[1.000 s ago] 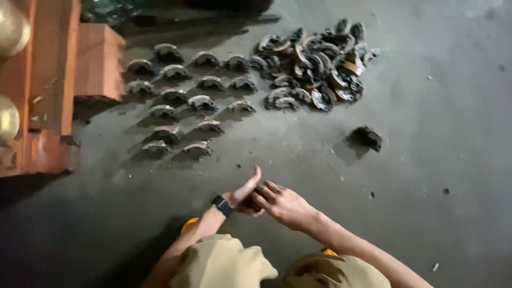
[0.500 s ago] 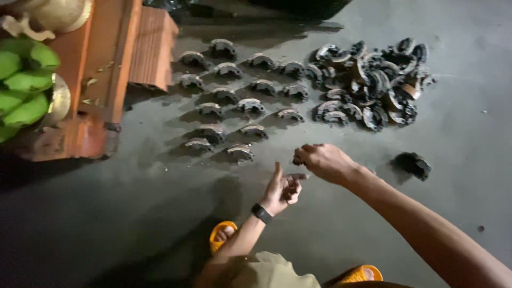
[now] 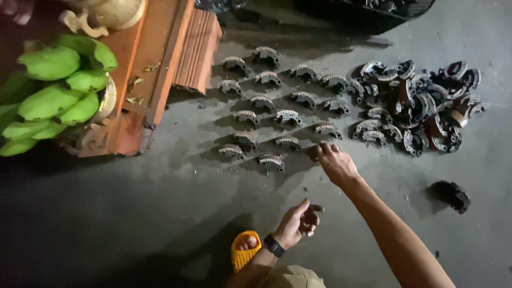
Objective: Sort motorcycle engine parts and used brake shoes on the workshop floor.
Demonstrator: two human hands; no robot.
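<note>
right hand (image 3: 335, 162) was setting a curved metal part (image 3: 314, 151) at the row's end on the floor (image 3: 160, 213), fingers round it; left hand (image 3: 301, 221) loose, empty. next: let go w/ it in line.

Both my arms are bare to as far up as the view shows, no sleeves on either. On my left wrist sits a black watch (image 3: 273, 246) with a dark band and a small rectangular face. Just left of the watch, my foot wears an orange-yellow slipper (image 3: 243, 252) with a ribbed strap, toes showing. Just below the watch shows khaki cloth (image 3: 292, 277), my trousers over a knee.
</note>
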